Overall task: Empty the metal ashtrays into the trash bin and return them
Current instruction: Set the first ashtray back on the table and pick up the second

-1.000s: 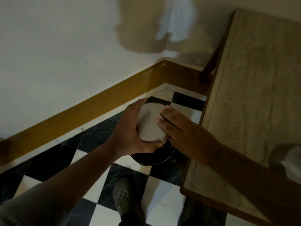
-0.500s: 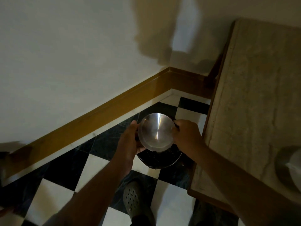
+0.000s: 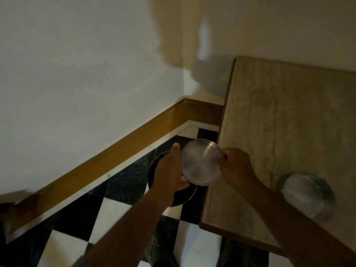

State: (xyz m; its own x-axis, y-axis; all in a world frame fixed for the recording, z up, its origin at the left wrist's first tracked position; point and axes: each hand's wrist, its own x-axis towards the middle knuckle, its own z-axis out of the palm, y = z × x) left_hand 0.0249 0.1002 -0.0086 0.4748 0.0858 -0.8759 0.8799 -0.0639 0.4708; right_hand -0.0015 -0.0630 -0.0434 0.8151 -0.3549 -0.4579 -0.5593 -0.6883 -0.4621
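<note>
A round metal ashtray (image 3: 200, 160) is held upside down, its shiny underside facing me, above a dark round trash bin (image 3: 184, 197) on the floor. My left hand (image 3: 170, 170) grips its left rim and my right hand (image 3: 234, 166) grips its right rim. The bin is mostly hidden beneath my left hand and the ashtray; part of its rim and wire handle show. A second metal ashtray (image 3: 306, 195), blurred, stands on the marble-topped table (image 3: 289, 122) to the right.
The bin stands in a corner between the white wall with its brown skirting board (image 3: 107, 160) and the table's left edge. The floor is black-and-white checkered tile (image 3: 67, 247). My shoe (image 3: 154, 249) is just below the bin.
My right hand moved from lying flat on the ashtray's underside to gripping its right rim. The ashtray has shifted right, toward the table edge, and the view has tilted.
</note>
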